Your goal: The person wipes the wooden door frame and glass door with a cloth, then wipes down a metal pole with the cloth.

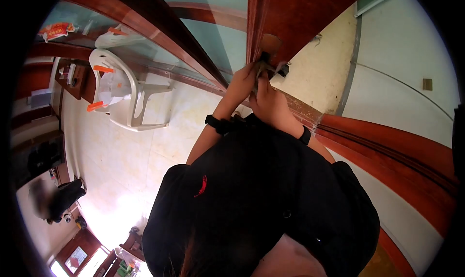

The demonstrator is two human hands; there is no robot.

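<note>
Two hands close on a small dark piece (264, 67) at the edge of a reddish-brown wooden door frame (301, 21), upper middle of the frame.
The piece lies against the wood, just below a cut recess (272, 44); its exact shape is too small to tell. The left hand (241, 84) has its fingers curled in on it from the left, and the right hand (269, 103) pinches it from below, its fingers nearly closed. A black bit (283, 70) sits just right of the fingertips. Farther out, a white plastic chair (134, 90) stands at upper left, beside glass panels (213, 42).
</note>
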